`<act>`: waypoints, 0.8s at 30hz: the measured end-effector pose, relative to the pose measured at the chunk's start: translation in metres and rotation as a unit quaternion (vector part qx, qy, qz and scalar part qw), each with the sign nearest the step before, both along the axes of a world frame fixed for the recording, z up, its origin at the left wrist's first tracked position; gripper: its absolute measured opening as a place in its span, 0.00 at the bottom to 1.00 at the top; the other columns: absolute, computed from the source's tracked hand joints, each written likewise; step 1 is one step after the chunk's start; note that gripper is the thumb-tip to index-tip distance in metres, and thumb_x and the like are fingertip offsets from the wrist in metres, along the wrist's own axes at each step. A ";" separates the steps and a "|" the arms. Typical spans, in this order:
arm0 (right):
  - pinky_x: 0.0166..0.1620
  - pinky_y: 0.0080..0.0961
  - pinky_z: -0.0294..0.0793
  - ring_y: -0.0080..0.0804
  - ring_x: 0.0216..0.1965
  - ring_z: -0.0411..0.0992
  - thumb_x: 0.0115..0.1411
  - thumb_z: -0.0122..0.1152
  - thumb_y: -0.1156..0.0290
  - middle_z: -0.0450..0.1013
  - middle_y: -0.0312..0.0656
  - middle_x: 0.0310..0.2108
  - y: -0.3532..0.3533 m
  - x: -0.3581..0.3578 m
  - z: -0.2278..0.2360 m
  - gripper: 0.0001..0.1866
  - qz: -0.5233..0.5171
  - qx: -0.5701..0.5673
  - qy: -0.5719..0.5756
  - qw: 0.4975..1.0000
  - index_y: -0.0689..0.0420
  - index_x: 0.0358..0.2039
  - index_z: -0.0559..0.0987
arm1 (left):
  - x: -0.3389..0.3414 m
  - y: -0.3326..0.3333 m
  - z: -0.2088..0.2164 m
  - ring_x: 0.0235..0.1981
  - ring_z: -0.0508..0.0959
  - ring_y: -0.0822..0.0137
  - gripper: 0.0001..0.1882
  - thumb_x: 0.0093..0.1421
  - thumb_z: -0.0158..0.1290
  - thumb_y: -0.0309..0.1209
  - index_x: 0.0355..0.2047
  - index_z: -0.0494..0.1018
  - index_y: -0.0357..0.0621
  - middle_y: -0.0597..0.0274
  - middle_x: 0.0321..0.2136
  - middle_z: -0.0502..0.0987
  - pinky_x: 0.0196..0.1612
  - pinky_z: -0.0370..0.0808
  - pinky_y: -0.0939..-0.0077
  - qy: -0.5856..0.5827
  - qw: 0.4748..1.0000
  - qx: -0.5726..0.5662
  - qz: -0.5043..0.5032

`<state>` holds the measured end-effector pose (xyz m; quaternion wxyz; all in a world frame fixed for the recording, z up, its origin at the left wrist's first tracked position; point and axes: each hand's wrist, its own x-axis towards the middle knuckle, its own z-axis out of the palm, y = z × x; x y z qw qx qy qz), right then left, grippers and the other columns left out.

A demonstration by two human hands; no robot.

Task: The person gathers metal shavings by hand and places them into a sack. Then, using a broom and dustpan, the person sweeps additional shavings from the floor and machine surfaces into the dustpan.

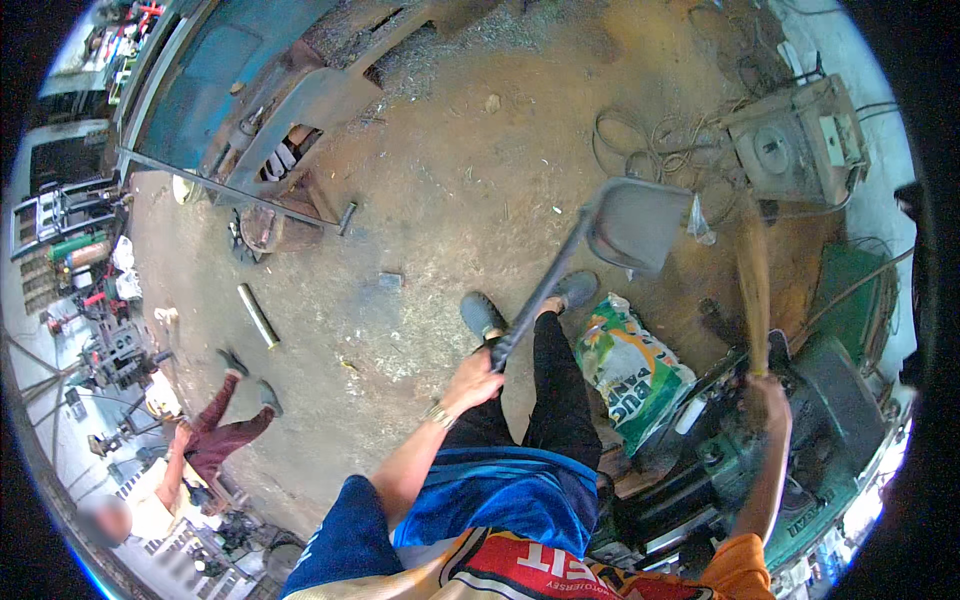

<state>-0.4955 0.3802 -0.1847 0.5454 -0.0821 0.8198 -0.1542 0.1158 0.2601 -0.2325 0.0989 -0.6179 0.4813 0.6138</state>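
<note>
The left grip (470,385) is closed around the dark handle of the dustpan (638,225), whose pan lies out at 1 o'clock from that hand, over the floor. The right grip (765,402), blurred, is wrapped around the broom (753,285), which runs toward 12 o'clock from it. Between the hands, at 4 o'clock from the view's middle, a green-and-white sack (632,372) lies beside the shoes (577,289). The floor (430,225) is brown and stained, with pale worn patches near the feet and shavings (440,65) strewn at 12 o'clock. A metal tube (258,316) lies at 9. Around the room: a green machine (845,400) at 4 o'clock, a boxy grey unit (775,145) at 2 with coiled cable (650,150) beside it, a blue machine (225,75) at 10, and another person (175,475) at 8.
</note>
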 end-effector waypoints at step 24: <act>0.53 0.41 0.73 0.51 0.53 0.71 0.45 0.67 0.63 0.71 0.52 0.55 -0.301 0.588 -0.271 0.44 0.721 0.059 0.028 0.689 0.45 0.66 0.62 | 0.292 0.283 0.088 0.10 0.63 0.70 0.13 0.41 0.45 0.18 0.31 0.64 0.38 0.61 0.18 0.65 0.11 0.56 0.77 0.026 0.591 0.155 0.791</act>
